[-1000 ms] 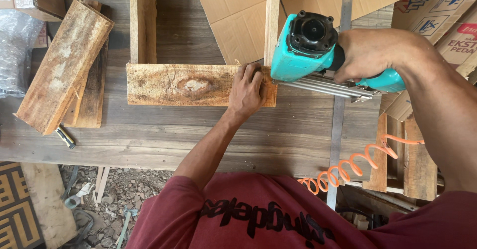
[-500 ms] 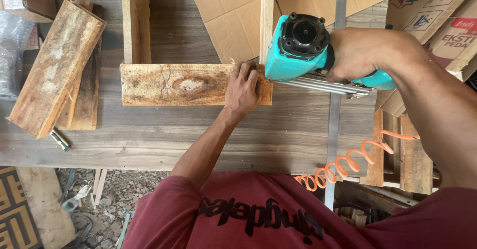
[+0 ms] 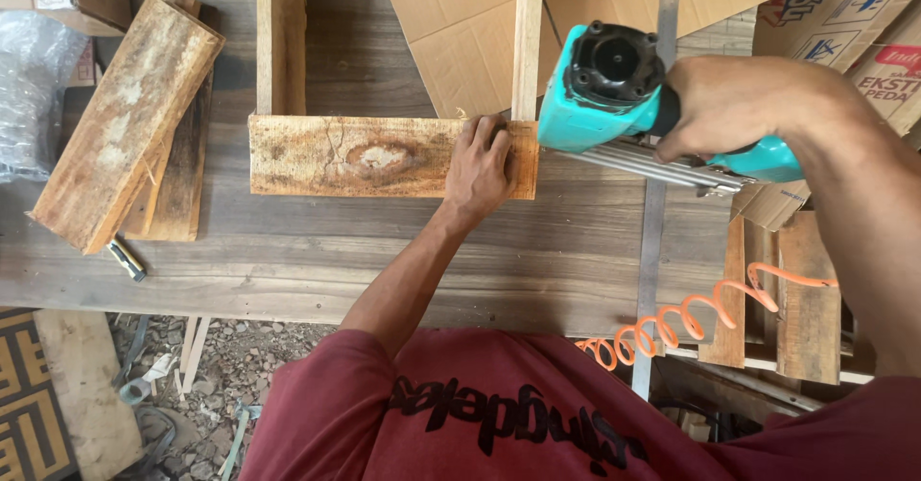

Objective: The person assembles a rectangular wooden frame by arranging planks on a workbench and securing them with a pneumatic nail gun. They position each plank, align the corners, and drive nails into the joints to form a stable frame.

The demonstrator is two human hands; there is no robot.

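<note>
- Pressing down with your left hand [image 3: 477,169] keeps the short knotted wooden plank [image 3: 369,157] flat across the ends of the two upright wooden slats; that hand lies open, fingers spread flat on the plank's right end, near the middle of the frame.
- Keep those fingers back from the nose of the teal pneumatic nail gun [image 3: 614,93], which sits just right of them at the plank's right end; the thumb side looks very close to the tool.
- Your right hand [image 3: 734,107] is clamped around the gun's handle in the upper right of the frame. Hold the tool square to the plank so the fastener would run straight into the narrow pale slat [image 3: 527,40] beneath, not out its side.
- Check that the plank's right edge sits flush with that slat, and its left end with the wider brown slat [image 3: 281,38] at upper centre-left.
- Let the orange coiled air hose [image 3: 691,323] hang free at the lower right, clear of the grey wooden surface [image 3: 288,260].
- Hidden: the gun's nose and its contact point are covered by the tool's body, so you cannot tell from here whether it touches the wood.
- Your trigger finger is out of sight behind the handle.
- Both slats are cut off by the top edge, and no fasteners can be made out in the plank.
</note>
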